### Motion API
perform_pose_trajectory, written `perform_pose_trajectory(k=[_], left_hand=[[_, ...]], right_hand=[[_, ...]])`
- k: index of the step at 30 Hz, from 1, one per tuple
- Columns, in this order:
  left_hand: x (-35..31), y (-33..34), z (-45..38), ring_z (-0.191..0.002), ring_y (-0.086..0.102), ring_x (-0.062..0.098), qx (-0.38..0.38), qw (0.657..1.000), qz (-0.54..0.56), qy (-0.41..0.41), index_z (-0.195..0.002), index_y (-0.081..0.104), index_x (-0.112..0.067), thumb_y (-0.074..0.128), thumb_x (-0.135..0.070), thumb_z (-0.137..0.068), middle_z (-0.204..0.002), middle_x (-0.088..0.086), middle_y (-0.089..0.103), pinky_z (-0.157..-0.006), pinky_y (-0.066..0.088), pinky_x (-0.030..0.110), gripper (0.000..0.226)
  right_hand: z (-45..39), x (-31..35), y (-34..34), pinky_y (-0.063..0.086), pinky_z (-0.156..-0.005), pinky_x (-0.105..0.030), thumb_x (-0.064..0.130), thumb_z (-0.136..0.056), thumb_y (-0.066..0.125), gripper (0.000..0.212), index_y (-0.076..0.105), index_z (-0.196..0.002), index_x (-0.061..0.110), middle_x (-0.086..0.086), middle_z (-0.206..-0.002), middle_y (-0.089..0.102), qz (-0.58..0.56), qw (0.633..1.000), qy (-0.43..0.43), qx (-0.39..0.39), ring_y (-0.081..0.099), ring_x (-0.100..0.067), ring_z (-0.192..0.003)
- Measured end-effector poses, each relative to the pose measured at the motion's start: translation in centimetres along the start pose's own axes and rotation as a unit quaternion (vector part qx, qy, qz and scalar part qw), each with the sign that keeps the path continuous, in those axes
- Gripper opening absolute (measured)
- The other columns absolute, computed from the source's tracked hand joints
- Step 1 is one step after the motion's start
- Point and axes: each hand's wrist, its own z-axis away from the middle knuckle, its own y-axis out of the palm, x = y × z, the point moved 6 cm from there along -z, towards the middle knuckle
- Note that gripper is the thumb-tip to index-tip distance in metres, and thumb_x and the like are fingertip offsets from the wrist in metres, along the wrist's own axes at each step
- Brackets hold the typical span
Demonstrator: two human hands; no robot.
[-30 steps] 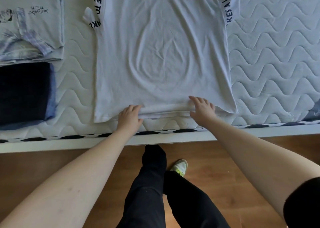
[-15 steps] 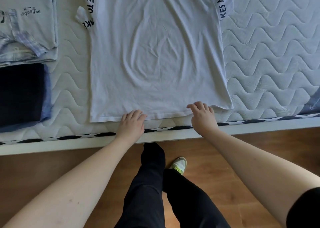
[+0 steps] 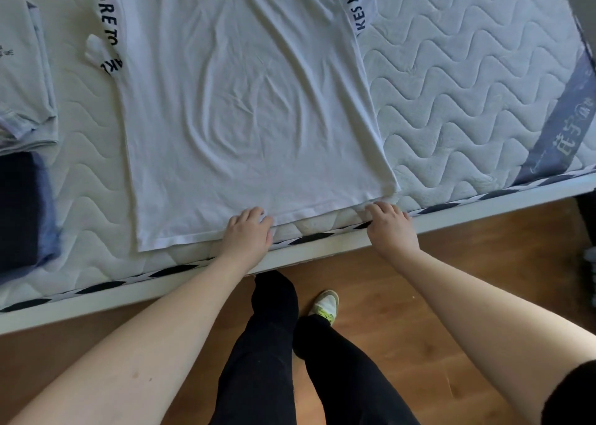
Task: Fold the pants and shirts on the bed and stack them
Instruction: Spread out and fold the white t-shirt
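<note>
A white T-shirt (image 3: 248,108) with black lettered sleeve bands lies spread flat on the mattress (image 3: 451,102), its hem toward me. My left hand (image 3: 250,234) pinches the hem near its middle with curled fingers. My right hand (image 3: 392,223) pinches the hem close to the shirt's right corner. Both hands sit at the mattress's near edge. At the left edge lies a folded grey shirt (image 3: 22,79) on a light folded garment, with a dark blue folded garment (image 3: 22,212) in front of it.
The white bed frame edge (image 3: 322,250) runs along the front, with wooden floor (image 3: 451,279) below it. My black-trousered legs (image 3: 274,344) and a white shoe (image 3: 325,303) stand by the bed. A blue-grey labelled band (image 3: 567,118) crosses the mattress at the right.
Both hands drew the hem toward the bed's near edge, and the crease along the hem has flattened out. The view has tilted and shifted a little.
</note>
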Motion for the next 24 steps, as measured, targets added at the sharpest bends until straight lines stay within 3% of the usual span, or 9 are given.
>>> perform_pose_trajectory(k=[3,5,8,12,16,19,24], left_hand=[[-3.2,-1.0,-2.5,-0.129,0.04,0.023,-0.004,0.999,-0.002,0.049,-0.134,0.052,-0.021,0.042,-0.028,-0.098,-0.14,0.003,0.045,-0.1,0.03,0.037,0.037],[-5.7,-1.4,-4.4,-0.134,0.036,0.022,0.003,0.997,0.002,0.079,-0.14,0.046,-0.023,0.043,-0.027,-0.098,-0.147,0.003,0.04,-0.103,0.028,0.037,0.043],[-9.3,-1.6,-6.9,-0.143,0.025,0.021,0.03,0.993,0.006,0.113,-0.149,0.034,-0.025,0.043,-0.025,-0.097,-0.158,0.004,0.026,-0.109,0.024,0.037,0.053],[-12.4,-1.6,-9.1,-0.148,0.014,0.02,0.057,0.989,-0.021,0.133,-0.154,0.022,-0.029,0.041,-0.028,-0.098,-0.163,0.002,0.012,-0.115,0.018,0.037,0.059],[-13.4,-1.3,-10.6,-0.149,0.009,0.02,0.087,0.987,-0.036,0.13,-0.155,0.015,-0.031,0.04,-0.03,-0.099,-0.164,0.001,0.003,-0.117,0.015,0.038,0.062],[-13.7,-1.0,-10.9,-0.149,0.009,0.02,0.083,0.988,-0.048,0.125,-0.155,0.014,-0.033,0.04,-0.029,-0.098,-0.164,0.0,0.003,-0.117,0.018,0.039,0.062],[-14.5,-0.3,-10.3,-0.149,0.009,0.021,0.095,0.983,-0.074,0.139,-0.155,0.014,-0.032,0.04,-0.028,-0.098,-0.164,0.001,0.004,-0.117,0.02,0.04,0.062]], right_hand=[[-0.9,-1.9,-1.4,0.031,-0.102,-0.04,0.006,-0.087,0.048,0.059,0.04,-0.144,0.018,-0.007,-0.144,0.042,-0.093,0.99,0.101,-0.043,0.043,-0.031,-0.125],[-1.6,-3.5,-1.5,0.033,-0.106,-0.042,0.006,-0.088,0.048,0.067,0.029,-0.15,0.019,-0.009,-0.148,0.036,-0.182,0.964,0.189,-0.038,0.04,-0.032,-0.129],[-2.9,-5.1,-1.1,0.034,-0.108,-0.047,0.014,-0.097,0.041,0.058,0.026,-0.152,0.02,-0.01,-0.149,0.037,-0.239,0.935,0.262,-0.016,0.038,-0.031,-0.134],[-5.1,-5.9,-1.3,0.036,-0.103,-0.044,0.008,-0.094,0.039,0.048,0.045,-0.14,0.023,-0.005,-0.141,0.049,-0.231,0.941,0.246,-0.021,0.047,-0.029,-0.127],[-6.4,-6.3,-1.5,0.046,-0.086,-0.041,0.005,-0.087,0.038,0.04,0.063,-0.115,0.02,-0.005,-0.118,0.063,-0.272,0.937,0.213,-0.056,0.056,-0.03,-0.107],[-5.8,-7.2,-1.6,0.038,-0.07,-0.035,0.006,-0.089,0.04,0.03,0.065,-0.103,0.015,-0.005,-0.105,0.061,-0.284,0.931,0.208,-0.1,0.051,-0.023,-0.089],[-3.8,-8.1,-1.4,0.037,-0.073,-0.037,0.007,-0.091,0.047,0.017,0.062,-0.1,0.005,-0.011,-0.101,0.058,-0.231,0.948,0.19,-0.109,0.053,-0.031,-0.09]])
